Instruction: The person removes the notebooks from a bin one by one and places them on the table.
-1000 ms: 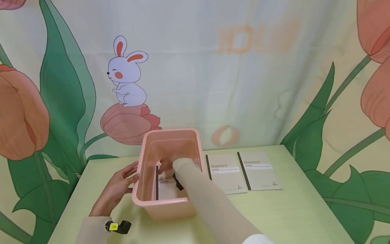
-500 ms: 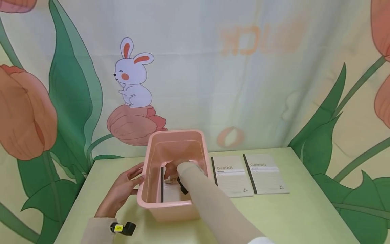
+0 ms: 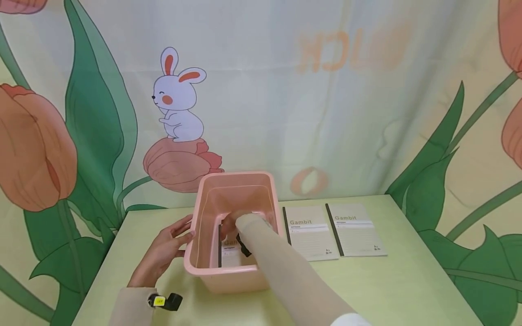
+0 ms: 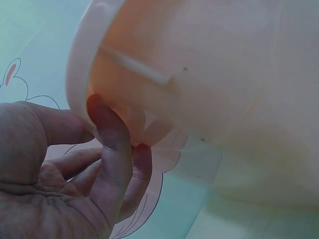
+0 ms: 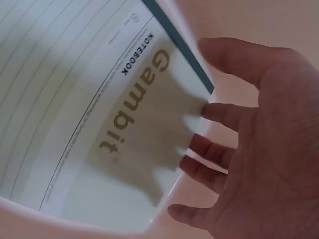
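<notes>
A pink plastic bin stands on the table, and my left hand holds its left rim. The left wrist view shows the thumb and fingers of the left hand bent about the rim. Inside the bin lies a Gambit notebook with a dark spine, face up. My right hand reaches down into the bin at the notebook's upper edge. In the right wrist view its fingers are extended and spread along the top edge of the notebook, at or touching it. The forearm hides part of the cover.
Two more Gambit notebooks, one nearer the bin and one farther right, lie side by side on the pale green table. A curtain printed with tulips and a rabbit hangs behind.
The head view has shifted slightly. Inside the bin, the right hand has moved a little and the notebook sits slightly farther right. The left hand keeps its hold on the rim.
</notes>
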A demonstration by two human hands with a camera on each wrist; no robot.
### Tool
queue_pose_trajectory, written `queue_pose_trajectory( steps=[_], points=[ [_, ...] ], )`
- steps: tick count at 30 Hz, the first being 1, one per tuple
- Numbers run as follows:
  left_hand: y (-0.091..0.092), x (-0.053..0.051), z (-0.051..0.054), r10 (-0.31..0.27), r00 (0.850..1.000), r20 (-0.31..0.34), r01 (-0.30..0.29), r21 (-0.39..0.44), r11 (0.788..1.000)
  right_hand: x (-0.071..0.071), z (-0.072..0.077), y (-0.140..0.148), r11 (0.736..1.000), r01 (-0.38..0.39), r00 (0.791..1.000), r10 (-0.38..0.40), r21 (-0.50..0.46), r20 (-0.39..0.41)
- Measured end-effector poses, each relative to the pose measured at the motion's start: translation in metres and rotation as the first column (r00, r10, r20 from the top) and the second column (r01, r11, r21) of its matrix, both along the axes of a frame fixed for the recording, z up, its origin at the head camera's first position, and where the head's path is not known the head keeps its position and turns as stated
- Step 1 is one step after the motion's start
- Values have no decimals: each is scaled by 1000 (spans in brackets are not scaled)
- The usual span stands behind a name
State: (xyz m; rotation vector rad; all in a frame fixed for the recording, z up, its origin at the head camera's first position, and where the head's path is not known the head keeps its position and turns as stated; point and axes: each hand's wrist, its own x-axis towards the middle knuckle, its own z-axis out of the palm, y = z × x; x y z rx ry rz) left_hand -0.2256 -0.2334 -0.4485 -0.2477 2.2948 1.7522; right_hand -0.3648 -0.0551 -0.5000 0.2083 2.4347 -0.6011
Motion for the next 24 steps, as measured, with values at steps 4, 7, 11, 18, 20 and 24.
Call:
queue_pose_trajectory(
  steps=[4,7,11,18,20,24],
  points=[
    [0,0,2,-2,1000,0,2,0,1000,6,16,4,995,-86,995,88,48,-41],
    [1,0,3,-5,1000,0,5,-4,1000,7,18,4,992,-110,987,117,66,-113],
    [1,1,4,-2,1000,3,3,-16,1000,10,20,3,989,-126,985,134,79,-107],
    [2,0,3,-2,1000,-1,2,-12,1000,18,24,5,976,-208,970,214,60,-113],
    [2,0,2,-1,1000,-1,1,-12,1000,16,24,7,966,-251,954,258,61,-156],
    [1,0,2,4,1000,4,-4,-5,1000,-2,6,6,934,-352,907,357,63,-222]
  ],
)
